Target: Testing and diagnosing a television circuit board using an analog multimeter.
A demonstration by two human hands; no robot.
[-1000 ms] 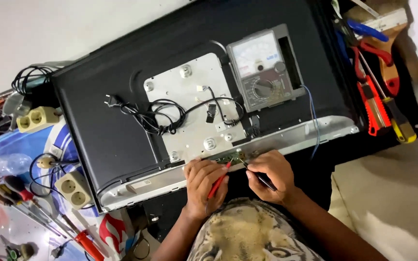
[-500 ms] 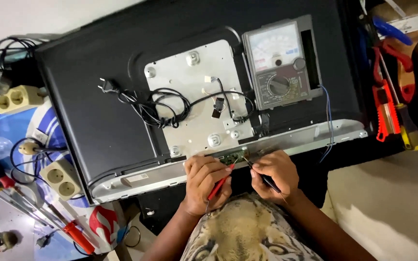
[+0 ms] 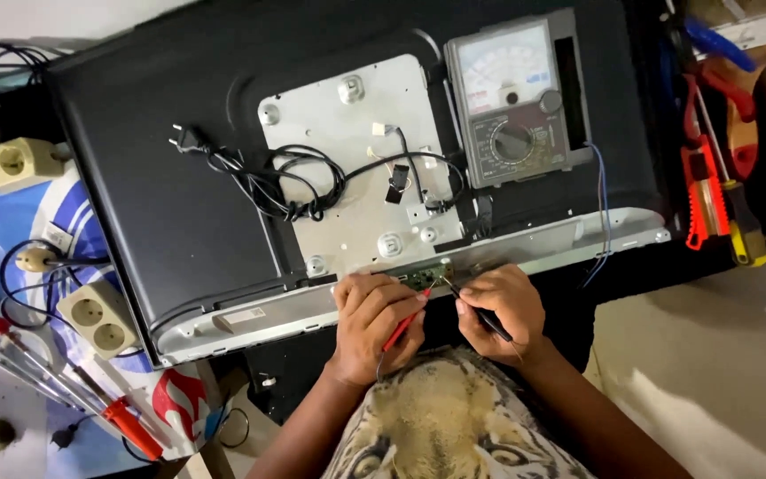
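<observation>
A flat black television lies face down, with a silver metal back plate and a coiled black power cord on it. My left hand holds a red test probe, its tip at a small green circuit board on the set's near edge. A black test probe is pinched in my right hand, its tip touching the same board. An analog multimeter rests on the television's back to the right.
Beige socket blocks and black cables lie at the left. Screwdrivers with red handles lie at the lower left. Red pliers and other tools lie to the right of the set. Pale floor shows at the lower right.
The view has shifted so the television sits further right and higher in frame. Both hands stay at the small board with the probes.
</observation>
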